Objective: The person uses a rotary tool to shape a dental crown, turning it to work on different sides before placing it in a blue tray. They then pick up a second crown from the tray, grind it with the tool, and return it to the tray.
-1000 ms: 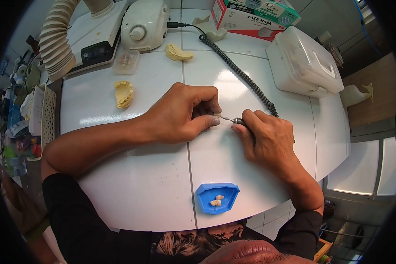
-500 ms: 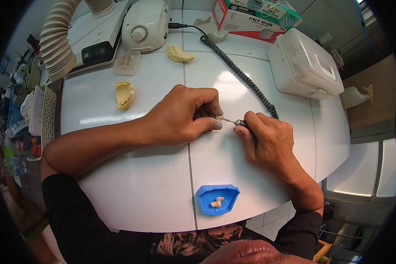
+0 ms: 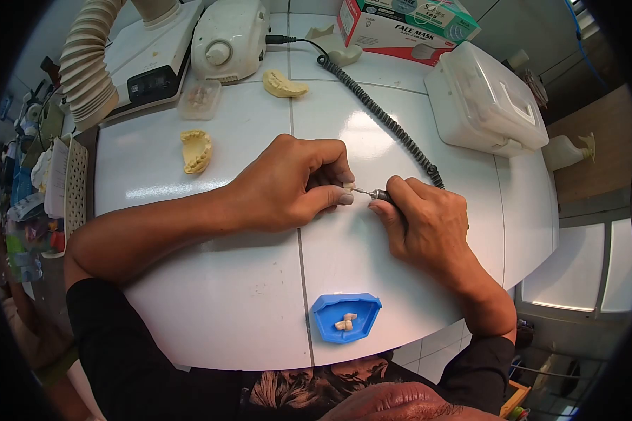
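Observation:
My left hand [image 3: 295, 184] pinches a small tooth-coloured piece [image 3: 348, 186] between thumb and fingers over the white table [image 3: 253, 295]. From the right, my right hand [image 3: 425, 217] grips a rotary handpiece [image 3: 380, 196], whose thin bur points left and reaches the small piece; whether they touch is too small to tell. A dark coiled cord [image 3: 383, 116] runs from behind my right hand up to a white control box [image 3: 226, 45]. Near the front edge, a blue tray [image 3: 321, 321] holds several similar small pieces [image 3: 346, 322].
Yellow dental casts [image 3: 196, 151] [image 3: 284, 85] and a clear small box [image 3: 200, 99] lie at the back left, below a ribbed hose [image 3: 86, 67]. A face mask box [image 3: 400, 31] and a white lidded case [image 3: 486, 102] stand at the back right. A basket [image 3: 76, 186] is far left.
The whole view has shifted very slightly. Both hands hold nearly the same pose, with the bur still at the small piece.

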The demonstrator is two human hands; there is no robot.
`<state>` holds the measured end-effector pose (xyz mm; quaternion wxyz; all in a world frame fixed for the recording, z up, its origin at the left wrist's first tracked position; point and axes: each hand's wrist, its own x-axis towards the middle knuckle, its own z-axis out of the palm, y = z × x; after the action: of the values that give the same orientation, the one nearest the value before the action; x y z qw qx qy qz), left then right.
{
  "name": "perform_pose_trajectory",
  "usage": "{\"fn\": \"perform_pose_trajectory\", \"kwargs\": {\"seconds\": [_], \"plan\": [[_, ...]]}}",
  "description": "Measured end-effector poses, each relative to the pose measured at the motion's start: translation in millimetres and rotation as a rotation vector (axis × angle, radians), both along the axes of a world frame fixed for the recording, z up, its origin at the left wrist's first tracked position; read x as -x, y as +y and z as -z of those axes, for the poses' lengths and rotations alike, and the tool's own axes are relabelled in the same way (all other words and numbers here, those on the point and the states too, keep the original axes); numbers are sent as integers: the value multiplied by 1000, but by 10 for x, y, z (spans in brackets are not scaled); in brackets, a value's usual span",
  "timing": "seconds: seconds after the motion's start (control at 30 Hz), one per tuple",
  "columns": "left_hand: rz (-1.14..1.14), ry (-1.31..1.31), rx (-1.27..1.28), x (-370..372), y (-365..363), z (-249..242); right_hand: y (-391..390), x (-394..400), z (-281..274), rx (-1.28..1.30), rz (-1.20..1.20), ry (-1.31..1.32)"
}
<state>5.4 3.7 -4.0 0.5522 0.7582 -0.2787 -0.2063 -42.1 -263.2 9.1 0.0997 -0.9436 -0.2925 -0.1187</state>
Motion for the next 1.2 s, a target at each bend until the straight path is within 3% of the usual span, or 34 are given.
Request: {"fn": "perform_pose_trajectory", "kwargs": {"seconds": [0.67,1.2], "plan": [[-1,-47,-18,-1,-7,-4,18,8,9,15,11,-10],[6,72,15,-11,-3,-9,-6,7,-7,-17,26,33]]}}
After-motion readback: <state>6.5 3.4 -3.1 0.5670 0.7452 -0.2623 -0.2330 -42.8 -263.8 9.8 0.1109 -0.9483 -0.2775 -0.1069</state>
